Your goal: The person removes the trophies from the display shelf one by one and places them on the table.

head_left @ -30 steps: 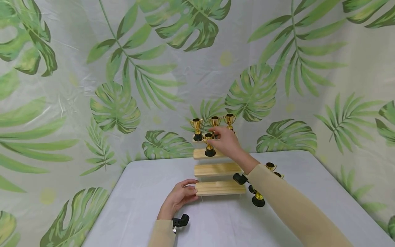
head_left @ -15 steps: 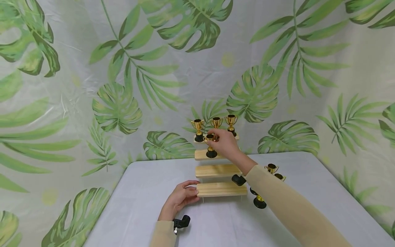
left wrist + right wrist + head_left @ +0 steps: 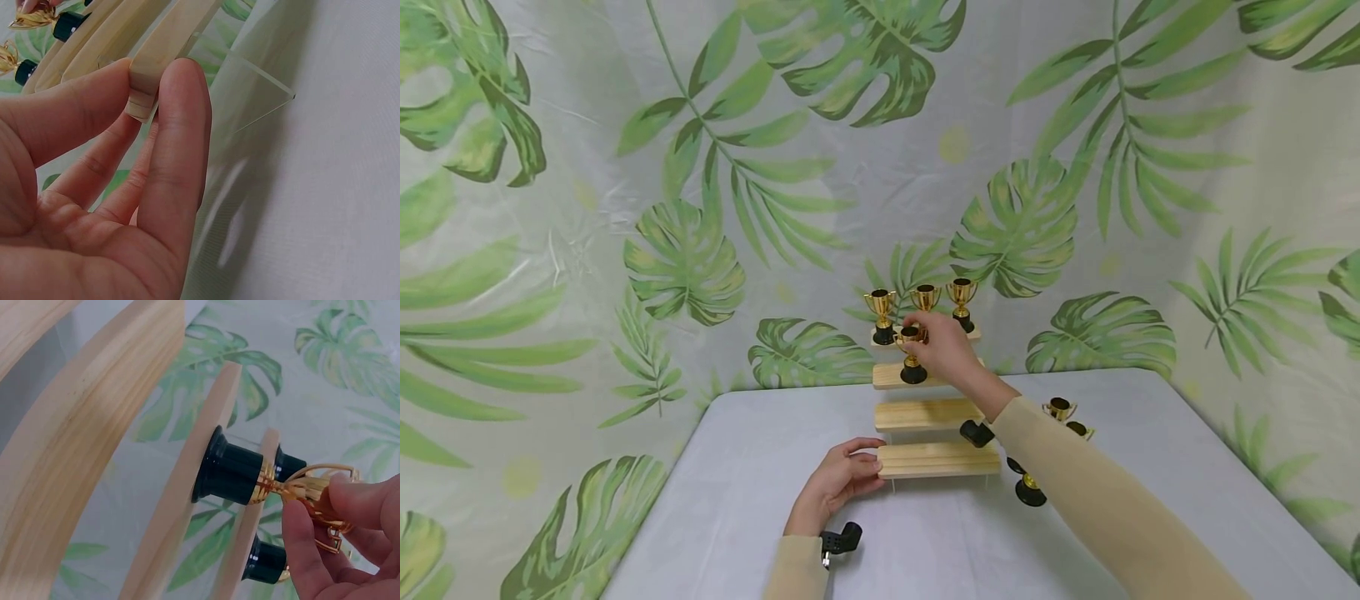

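Three shiny gold two-handled trophy cups on black bases [image 3: 926, 297] stand atop the pale wooden four-step stand [image 3: 928, 414], while on its second-highest step [image 3: 888, 380] my right hand [image 3: 946, 343] pinches another upright black-based gold trophy [image 3: 265, 482] and my left hand [image 3: 842, 479] grips its lowest step [image 3: 938, 457] at the left end.

My head cam looks forward-down from farther back; wrist cams [image 3: 842, 538] [image 3: 976, 433] sit super close, all catching the shelf [image 3: 928, 414].
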